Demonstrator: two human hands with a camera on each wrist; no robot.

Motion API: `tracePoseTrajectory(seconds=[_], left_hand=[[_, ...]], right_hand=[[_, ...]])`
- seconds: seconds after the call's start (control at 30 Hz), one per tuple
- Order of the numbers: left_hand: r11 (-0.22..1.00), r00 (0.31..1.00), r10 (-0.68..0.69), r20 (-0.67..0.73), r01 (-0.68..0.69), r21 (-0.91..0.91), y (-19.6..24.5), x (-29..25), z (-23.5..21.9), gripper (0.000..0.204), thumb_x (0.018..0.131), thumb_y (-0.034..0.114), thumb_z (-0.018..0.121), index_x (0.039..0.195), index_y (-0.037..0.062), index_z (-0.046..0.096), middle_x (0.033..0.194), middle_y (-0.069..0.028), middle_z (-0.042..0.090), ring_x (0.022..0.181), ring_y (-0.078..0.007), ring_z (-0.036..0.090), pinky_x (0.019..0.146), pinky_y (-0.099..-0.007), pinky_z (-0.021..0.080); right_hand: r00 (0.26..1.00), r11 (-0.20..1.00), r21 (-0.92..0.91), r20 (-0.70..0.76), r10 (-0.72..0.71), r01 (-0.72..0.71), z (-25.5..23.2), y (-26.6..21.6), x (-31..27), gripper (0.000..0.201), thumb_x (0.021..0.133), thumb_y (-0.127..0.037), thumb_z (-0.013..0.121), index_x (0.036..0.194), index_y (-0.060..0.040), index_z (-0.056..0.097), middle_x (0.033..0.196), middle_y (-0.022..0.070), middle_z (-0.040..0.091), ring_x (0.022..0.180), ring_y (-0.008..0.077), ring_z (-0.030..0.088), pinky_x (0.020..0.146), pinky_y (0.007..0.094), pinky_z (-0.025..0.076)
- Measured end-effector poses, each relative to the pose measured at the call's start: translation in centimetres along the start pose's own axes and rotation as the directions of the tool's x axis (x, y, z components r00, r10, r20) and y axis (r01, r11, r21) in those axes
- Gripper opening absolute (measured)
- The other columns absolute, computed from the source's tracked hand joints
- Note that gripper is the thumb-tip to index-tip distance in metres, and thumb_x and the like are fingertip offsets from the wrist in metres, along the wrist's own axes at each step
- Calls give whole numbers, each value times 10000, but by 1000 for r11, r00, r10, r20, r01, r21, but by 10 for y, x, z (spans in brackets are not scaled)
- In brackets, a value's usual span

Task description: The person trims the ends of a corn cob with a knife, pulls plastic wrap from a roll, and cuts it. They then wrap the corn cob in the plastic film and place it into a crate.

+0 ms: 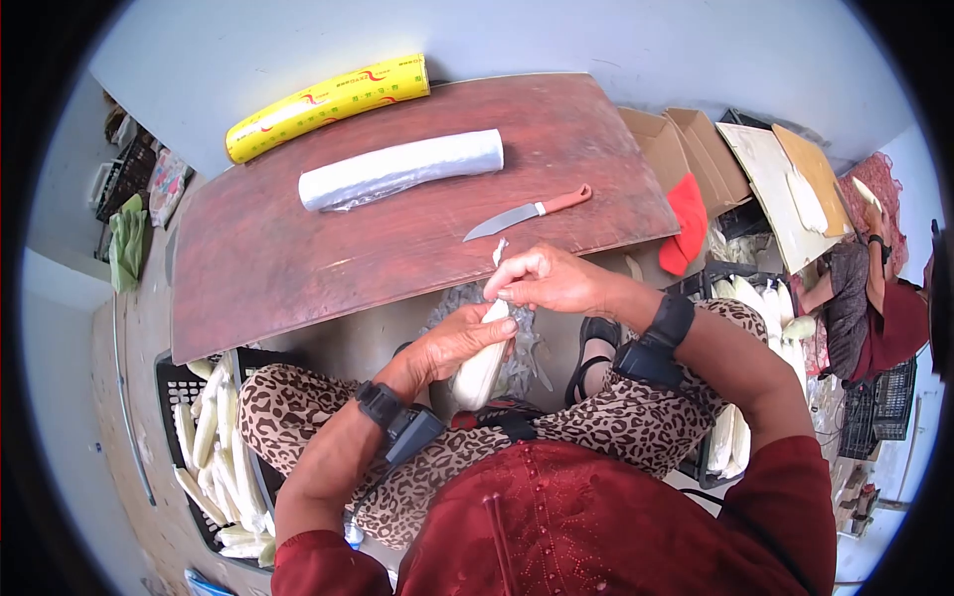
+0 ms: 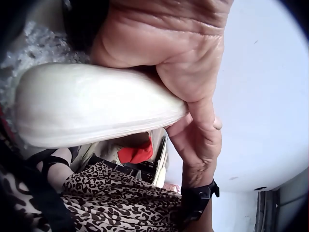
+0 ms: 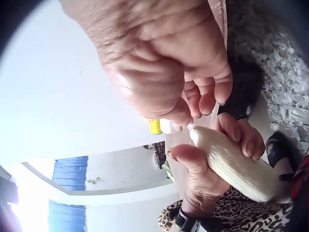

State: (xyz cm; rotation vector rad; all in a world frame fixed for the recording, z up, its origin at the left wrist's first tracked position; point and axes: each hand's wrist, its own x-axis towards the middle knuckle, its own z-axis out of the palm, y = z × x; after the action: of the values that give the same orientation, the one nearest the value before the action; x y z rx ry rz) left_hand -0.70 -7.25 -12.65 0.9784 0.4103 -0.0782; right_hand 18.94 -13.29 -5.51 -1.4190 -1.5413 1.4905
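A pale husked corn cob (image 1: 479,373) lies slantwise over the lap, its tip toward the table. The left hand (image 1: 455,343) grips it around the upper part, thumb along one side, as the right wrist view also shows on the cob (image 3: 236,164). At the narrow tip, the right hand (image 1: 549,279) pinches the end between thumb and fingers; a small white twisted piece (image 1: 500,250) sticks up beyond these fingers. In the left wrist view the cob (image 2: 91,106) runs under the left palm (image 2: 161,53).
On the red-brown table (image 1: 248,258) lie a knife (image 1: 527,213), a white film roll (image 1: 402,169) and a yellow roll (image 1: 328,107). Crates of pale cobs stand left (image 1: 214,457) and right (image 1: 730,437). Cardboard boxes (image 1: 686,149) and another person (image 1: 884,308) are at the right.
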Motion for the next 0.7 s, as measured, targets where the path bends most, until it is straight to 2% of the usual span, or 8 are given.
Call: tracePoseTrajectory(seconds=[0.13,0.2,0.3,0.33,0.43,0.5,0.6,0.7], left_hand=[[999,1000,12,-11,-12,-31,0,3,1,507,814,439,729,1121,71,562,847,-7,588,772,-107,565,708,-271,479],[999,999,33,-15,-33,-40,4,4,2,521,827,422,722,1172,72,551,870,-1,586,791,-104,562,721,-270,476],[997,997,76,-34,-77,-6,13,1,9,501,804,495,710,1047,76,581,937,-24,597,889,-135,563,821,-301,462],[997,996,82,-39,-82,-4,17,0,11,493,813,449,708,1092,67,571,980,-33,600,928,-143,562,856,-309,451],[995,995,99,-19,-99,7,22,1,12,492,828,303,687,1215,41,534,1105,-63,603,1044,-167,551,955,-333,414],[993,993,113,43,-114,15,23,1,5,512,820,193,654,1279,25,503,1184,-86,595,1119,-184,535,1012,-348,381],[992,989,120,90,-122,18,29,-3,5,536,784,115,606,1296,9,489,1236,-104,581,1161,-198,526,1036,-355,367],[990,986,126,112,-131,43,38,-6,10,509,818,117,620,1299,9,491,1231,-95,585,1158,-192,530,1038,-348,365]], right_hand=[[995,996,-53,-67,-79,75,2,9,5,158,916,-129,567,953,8,636,739,14,571,657,86,523,593,266,439],[992,996,-60,-101,-76,70,3,14,9,158,926,-142,564,910,7,614,736,16,567,656,85,526,591,267,440],[984,990,-123,-156,-91,72,2,15,12,167,939,-149,554,883,4,588,738,17,567,655,84,533,587,272,445],[979,986,-152,-177,-100,73,2,15,13,168,944,-150,550,880,3,580,739,17,568,654,84,536,586,274,448],[972,996,-92,-235,-10,-12,2,9,12,197,909,-174,569,908,15,624,737,115,645,702,181,608,643,353,477],[967,979,-203,-245,-73,23,1,5,11,207,913,-183,559,904,17,613,739,138,639,699,224,618,639,366,476],[952,950,-304,-267,-150,65,-1,-2,8,224,915,-197,549,879,18,601,748,169,631,690,282,618,632,386,473],[939,924,-374,-281,-197,82,-6,-7,6,241,916,-205,546,861,25,591,748,186,631,687,321,621,627,409,471]])
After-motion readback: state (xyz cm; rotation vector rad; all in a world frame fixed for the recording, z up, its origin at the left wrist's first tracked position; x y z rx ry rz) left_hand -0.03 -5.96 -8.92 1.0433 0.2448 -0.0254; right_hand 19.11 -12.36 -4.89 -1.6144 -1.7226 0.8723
